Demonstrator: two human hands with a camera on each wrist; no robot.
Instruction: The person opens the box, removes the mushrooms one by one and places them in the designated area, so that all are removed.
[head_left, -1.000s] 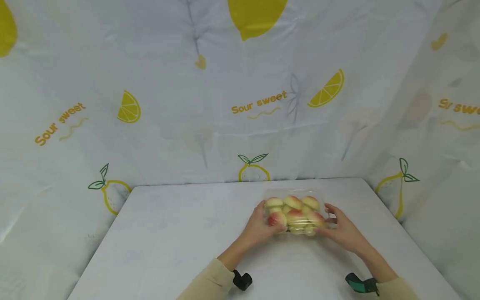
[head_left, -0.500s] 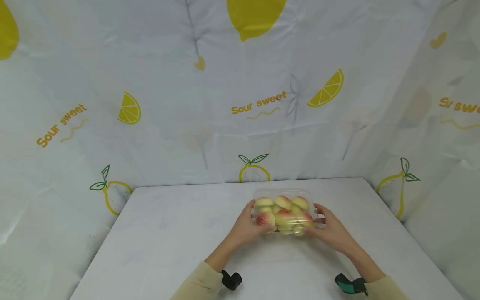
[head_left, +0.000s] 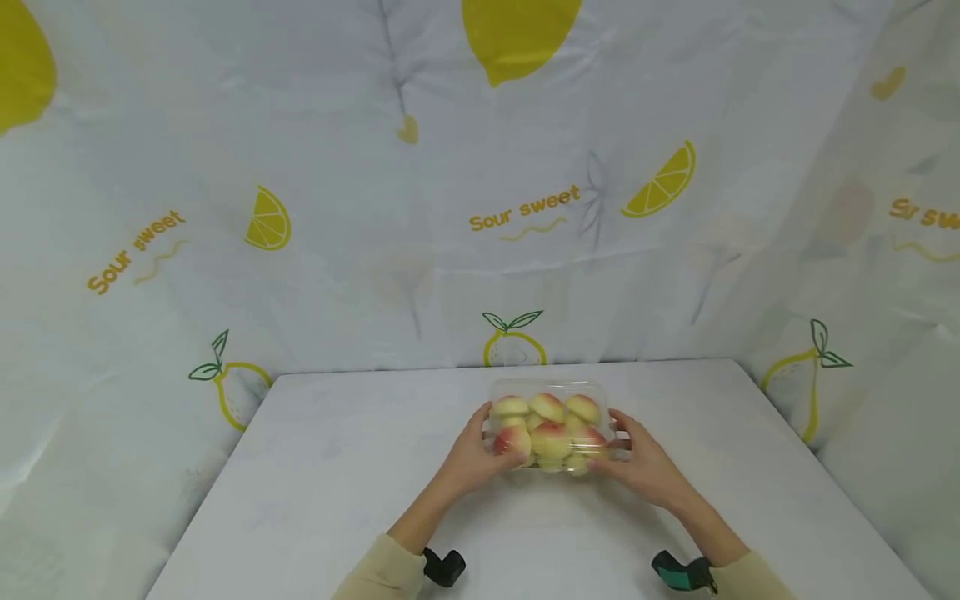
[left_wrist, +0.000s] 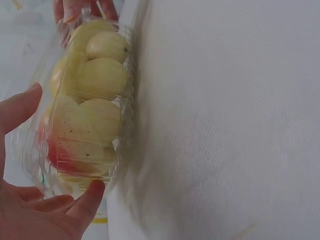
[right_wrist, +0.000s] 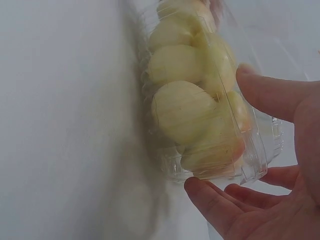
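Note:
A clear plastic clamshell box (head_left: 551,386) holds several yellow peaches (head_left: 551,440) with red blush. My left hand (head_left: 471,460) grips its left end, thumb along the near side. At the opposite end, my right hand (head_left: 641,468) holds it with the fingers against the end wall and the thumb at the front. The left wrist view shows the box close over the white surface, its shadow beside it, with the left hand's fingers (left_wrist: 90,202) at the near end. In the right wrist view the right hand's fingertips (right_wrist: 195,187) press at a lower corner of the box.
The white table (head_left: 337,483) extends around the box, and its back edge meets a hanging white cloth (head_left: 375,275) printed with lemons and lettering. Each wrist carries a dark device, one black (head_left: 444,568), one black and green (head_left: 684,572).
Both hands have moved left together with the box of peaches, keeping the same hold at its two ends. The head view has shifted slightly.

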